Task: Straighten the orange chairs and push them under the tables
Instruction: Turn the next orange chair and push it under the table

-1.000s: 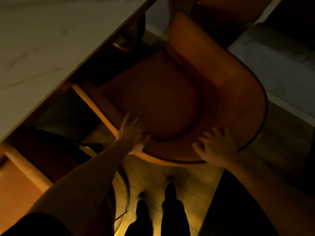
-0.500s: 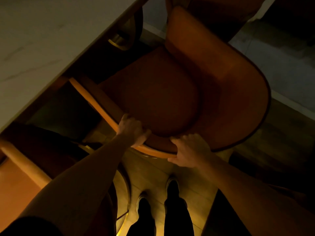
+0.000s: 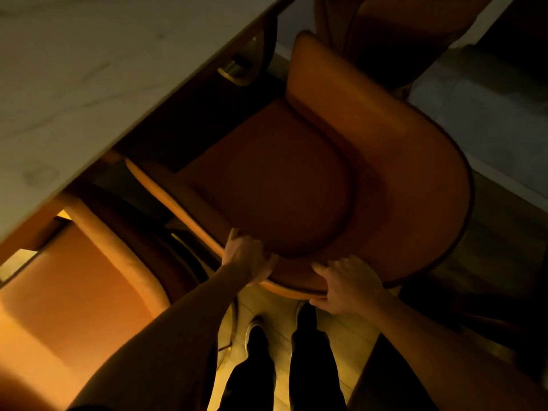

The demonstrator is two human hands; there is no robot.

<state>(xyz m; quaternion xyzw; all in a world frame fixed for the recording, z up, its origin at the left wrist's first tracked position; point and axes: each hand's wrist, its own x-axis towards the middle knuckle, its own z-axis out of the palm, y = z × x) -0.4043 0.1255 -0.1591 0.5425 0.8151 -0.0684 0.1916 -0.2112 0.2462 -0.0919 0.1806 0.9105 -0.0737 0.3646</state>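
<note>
While we stand over the orange chair (image 3: pixel 275 185), our left hand (image 3: pixel 247 258) grips the curved rim of its backrest, fingers wrapped over the edge. Our right hand (image 3: pixel 348 284) clasps the same rim just beside the left, thumb underneath. Ahead of both hands, the chair's seat reaches partly under the pale table (image 3: pixel 98 81). A second orange chair (image 3: pixel 77 292) sits to the left of our left arm. Below the hands, our shoes (image 3: pixel 256 329) rest on the floor (image 3: pixel 341 336).
</note>
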